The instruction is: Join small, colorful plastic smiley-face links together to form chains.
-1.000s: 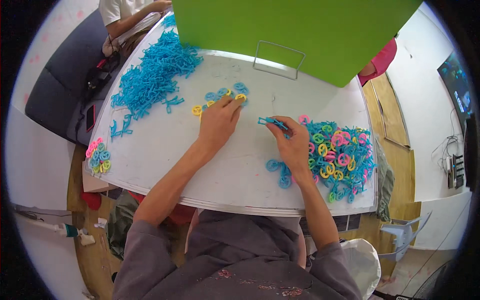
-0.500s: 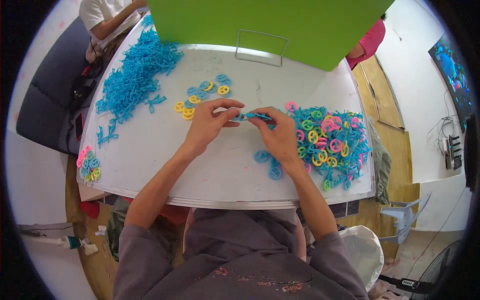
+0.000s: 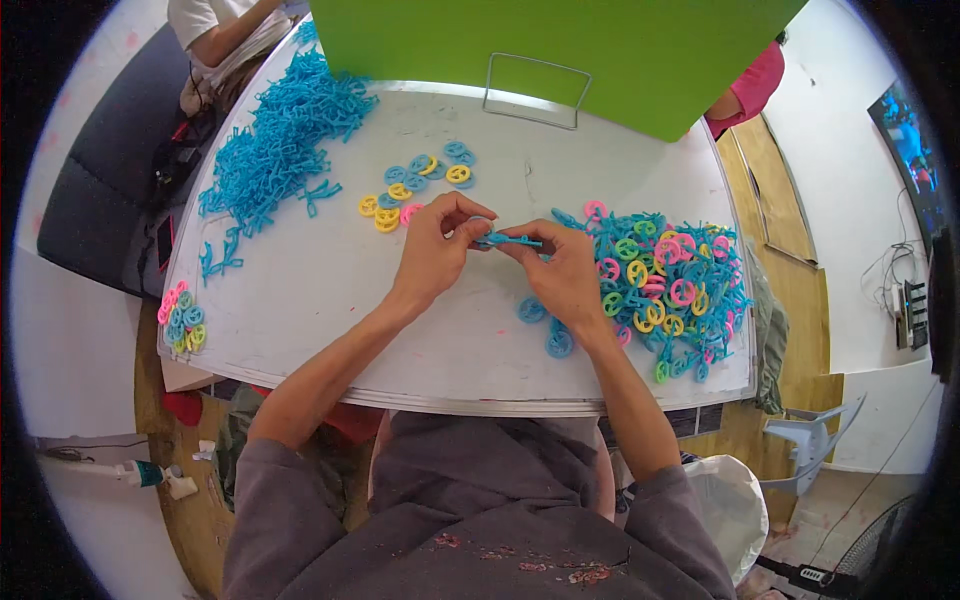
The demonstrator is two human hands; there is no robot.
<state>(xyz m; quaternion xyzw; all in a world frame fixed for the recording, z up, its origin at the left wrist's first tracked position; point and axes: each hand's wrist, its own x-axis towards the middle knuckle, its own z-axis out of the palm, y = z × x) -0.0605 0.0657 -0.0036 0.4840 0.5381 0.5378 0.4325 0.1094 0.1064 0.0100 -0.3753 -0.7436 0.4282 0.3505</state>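
Note:
Over the middle of the table, my left hand pinches a small blue plastic wheel, mostly hidden by the fingers. My right hand grips a blue forked plastic piece whose left end meets the wheel. Whether the two are joined cannot be made out. Beyond my left hand lie loose blue and yellow wheels, with a pink wheel beside my fingers. To the right of my right hand spreads a pile of forked pieces fitted with coloured wheels.
A big heap of blue forked pieces covers the far left of the white table. Small coloured wheels lie at its left edge. A green panel with a wire handle stands at the back. Two other people sit beyond.
The view has shifted slightly. Both hands remain together at the wheel and forked piece, and the forked piece now shows more between them. A pink wheel has come into sight beside my left hand.

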